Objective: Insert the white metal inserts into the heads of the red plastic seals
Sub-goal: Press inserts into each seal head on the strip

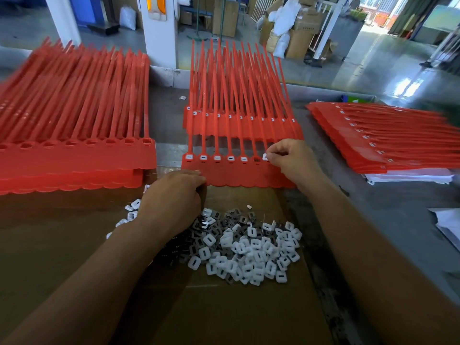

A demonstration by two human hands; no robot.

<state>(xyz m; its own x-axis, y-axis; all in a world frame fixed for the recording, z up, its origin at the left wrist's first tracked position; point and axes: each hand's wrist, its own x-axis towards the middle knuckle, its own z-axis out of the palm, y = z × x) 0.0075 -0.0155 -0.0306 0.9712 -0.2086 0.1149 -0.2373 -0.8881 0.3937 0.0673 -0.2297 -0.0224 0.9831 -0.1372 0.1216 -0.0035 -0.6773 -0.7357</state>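
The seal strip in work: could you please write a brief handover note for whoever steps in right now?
Left hand: knuckles up at the near left corner of the strip; any grip is hidden.
Right hand: pinches one white insert beside the open sixth head.
Done: the five heads from the left are filled.
Left: the sixth head onward; heads under the right hand are hidden.
Supplies: loose inserts lie on the cardboard; the unfilled stack sits to the left.

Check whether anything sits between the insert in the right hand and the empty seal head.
Nothing visible. The right hand pinches the white insert just right of the empty head, with no object between them.
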